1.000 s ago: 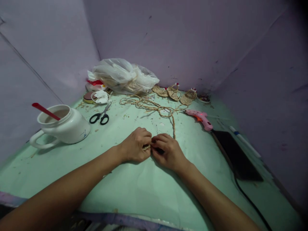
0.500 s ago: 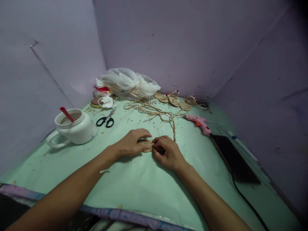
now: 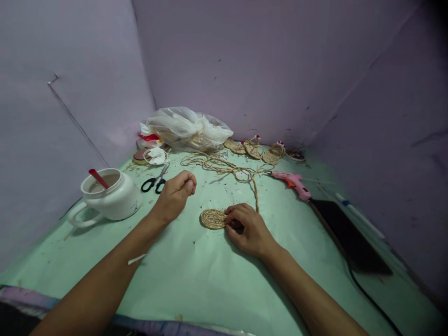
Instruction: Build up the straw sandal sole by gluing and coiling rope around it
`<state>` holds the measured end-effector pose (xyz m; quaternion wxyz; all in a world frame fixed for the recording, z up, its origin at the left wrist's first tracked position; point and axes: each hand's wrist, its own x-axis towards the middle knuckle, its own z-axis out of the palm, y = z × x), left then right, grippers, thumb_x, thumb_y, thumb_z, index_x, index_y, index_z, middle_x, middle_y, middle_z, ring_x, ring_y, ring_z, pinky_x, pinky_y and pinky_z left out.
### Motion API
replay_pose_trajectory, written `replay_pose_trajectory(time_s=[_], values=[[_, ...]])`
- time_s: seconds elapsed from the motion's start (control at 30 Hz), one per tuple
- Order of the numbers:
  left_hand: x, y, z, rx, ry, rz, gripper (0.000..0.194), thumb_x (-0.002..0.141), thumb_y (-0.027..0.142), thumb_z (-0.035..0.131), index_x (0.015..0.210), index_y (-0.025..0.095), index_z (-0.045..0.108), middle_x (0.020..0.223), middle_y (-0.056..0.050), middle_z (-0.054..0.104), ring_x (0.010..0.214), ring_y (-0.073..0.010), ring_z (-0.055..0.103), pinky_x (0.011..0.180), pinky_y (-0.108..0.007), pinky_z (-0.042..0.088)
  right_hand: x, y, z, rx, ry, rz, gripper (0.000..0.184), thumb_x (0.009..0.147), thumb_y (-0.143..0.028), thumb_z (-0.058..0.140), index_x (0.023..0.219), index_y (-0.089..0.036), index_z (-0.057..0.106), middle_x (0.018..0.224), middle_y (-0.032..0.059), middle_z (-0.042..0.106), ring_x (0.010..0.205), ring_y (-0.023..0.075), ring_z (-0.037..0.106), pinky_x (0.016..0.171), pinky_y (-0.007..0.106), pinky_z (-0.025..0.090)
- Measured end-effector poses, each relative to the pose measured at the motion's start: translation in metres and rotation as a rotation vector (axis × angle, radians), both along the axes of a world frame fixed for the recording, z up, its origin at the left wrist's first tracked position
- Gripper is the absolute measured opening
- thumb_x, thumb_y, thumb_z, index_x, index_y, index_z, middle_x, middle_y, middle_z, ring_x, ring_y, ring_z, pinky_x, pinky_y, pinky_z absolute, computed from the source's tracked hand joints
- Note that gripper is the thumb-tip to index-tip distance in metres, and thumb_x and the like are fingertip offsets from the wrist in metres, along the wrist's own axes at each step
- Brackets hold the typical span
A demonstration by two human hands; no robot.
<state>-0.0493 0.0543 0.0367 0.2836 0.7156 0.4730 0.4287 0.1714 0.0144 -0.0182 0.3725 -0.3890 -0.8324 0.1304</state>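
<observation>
An oval sole-shaped coil of braided straw rope (image 3: 213,219) lies flat on the green tabletop. My right hand (image 3: 247,228) pinches its right end between thumb and fingers. From under that hand a length of straw rope (image 3: 255,191) runs back to a loose tangle. My left hand (image 3: 178,192) is raised to the left of the coil, apart from it, with the fingers curled in and pressed together. Whatever it may hold is hidden. Just behind it are black-handled scissors (image 3: 149,185), partly covered by the hand.
A white mug (image 3: 111,198) with a red stick stands at left. A pink glue gun (image 3: 291,182) and a black phone-like slab (image 3: 345,233) with a cable lie at right, beside a white pen (image 3: 360,217). Small straw slippers (image 3: 273,153) and a plastic bag (image 3: 187,128) line the back wall.
My left hand has let go of the coil, moved left and up toward the scissors, and closed. The coil now shows in full on its left side. My right hand keeps its hold.
</observation>
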Motion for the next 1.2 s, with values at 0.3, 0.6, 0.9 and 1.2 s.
replay_pose_trajectory(time_s=[0.3,0.6,0.9,1.2], values=[[-0.003,-0.001,0.001,-0.11,-0.2,0.064,0.022,0.077,0.034,0.047,0.061,0.018,0.046,0.047,0.006,0.038,0.042,-0.0077,0.03,0.043,-0.022,0.022,0.001,0.0,0.0,-0.025,-0.006,0.004,0.011,0.065,-0.01,0.054,0.071,-0.019,0.056,0.086,0.0083,0.068,0.08,0.021,0.06,0.074,0.036,0.045],[0.011,-0.008,-0.007,-0.142,-0.338,0.159,0.04,0.075,0.03,0.057,0.04,0.019,0.039,0.034,0.007,0.031,0.037,-0.0069,0.031,0.044,-0.023,0.032,0.001,-0.001,0.001,-0.041,-0.016,-0.003,0.011,0.066,-0.011,0.053,0.071,-0.019,0.056,0.086,0.0077,0.067,0.08,0.0207,0.059,0.074,0.037,0.045],[0.016,0.0,-0.002,-0.727,-0.88,0.019,0.025,0.085,0.02,0.043,0.072,0.01,0.061,0.059,-0.007,0.062,0.055,-0.015,0.06,0.062,-0.029,0.05,0.003,-0.001,0.003,-0.054,-0.035,0.007,0.011,0.067,-0.01,0.054,0.072,-0.019,0.058,0.086,0.0074,0.068,0.081,0.0206,0.059,0.074,0.036,0.045],[0.026,-0.012,-0.007,-0.811,-0.863,-0.121,0.014,0.083,0.014,0.048,0.089,0.009,0.059,0.07,-0.011,0.067,0.064,-0.0179,0.065,0.066,-0.03,0.05,0.003,-0.005,0.009,0.095,0.19,-0.188,0.014,0.078,-0.029,0.065,0.088,-0.02,0.064,0.09,0.0084,0.068,0.088,0.0216,0.061,0.077,0.036,0.047]])
